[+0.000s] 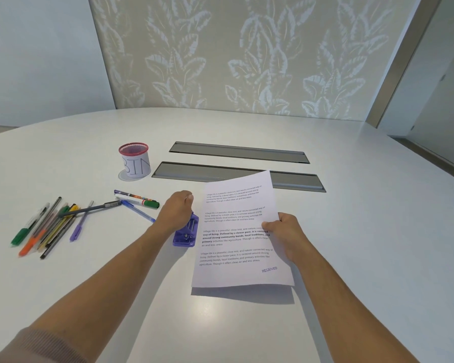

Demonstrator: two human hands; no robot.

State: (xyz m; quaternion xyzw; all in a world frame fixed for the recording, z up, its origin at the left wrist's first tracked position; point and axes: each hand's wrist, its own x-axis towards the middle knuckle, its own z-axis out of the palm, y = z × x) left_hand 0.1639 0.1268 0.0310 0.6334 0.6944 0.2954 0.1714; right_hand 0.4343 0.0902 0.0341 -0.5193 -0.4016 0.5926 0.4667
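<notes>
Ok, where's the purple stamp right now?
Head view, centre: the purple stamp rests on the table, gripped by the left hand, just left of the printed sheet.

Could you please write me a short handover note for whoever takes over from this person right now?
Left hand grips the top end of the purple stamp, which lies on the table.
Right hand pinches the right edge of the printed sheet, held up off the table.
Done: the sheet bears a blue RECEIVED mark at its lower right.
Left: probably let go of the stamp and set the sheet aside. Loose pens lie to the left, near the red mesh cup marked BIN.
</notes>
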